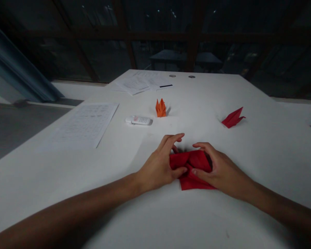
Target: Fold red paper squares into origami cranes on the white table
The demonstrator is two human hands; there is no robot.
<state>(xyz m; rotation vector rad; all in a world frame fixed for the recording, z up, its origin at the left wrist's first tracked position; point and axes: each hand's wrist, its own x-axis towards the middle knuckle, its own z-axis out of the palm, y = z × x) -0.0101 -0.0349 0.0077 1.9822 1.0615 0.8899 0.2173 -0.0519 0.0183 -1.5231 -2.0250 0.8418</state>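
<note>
A partly folded sheet of red origami paper [194,160] lies near the front of the white table, between my two hands. My left hand [162,166] grips its left side, thumb on top and the other fingers curved behind its far edge. From the right, my right hand [220,169] pinches the paper, its thumb pressing on the middle close to my left thumb. The paper's upper layer bulges up, while a flat flap shows toward me. Some fingertips behind the paper are hidden.
An orange paper crane [160,108] stands beyond my hands, with a white correction fluid bottle [139,120] to its left. A red paper crane [233,118] sits at the right. Printed sheets [83,124] lie at the left, more papers [137,83] at the back.
</note>
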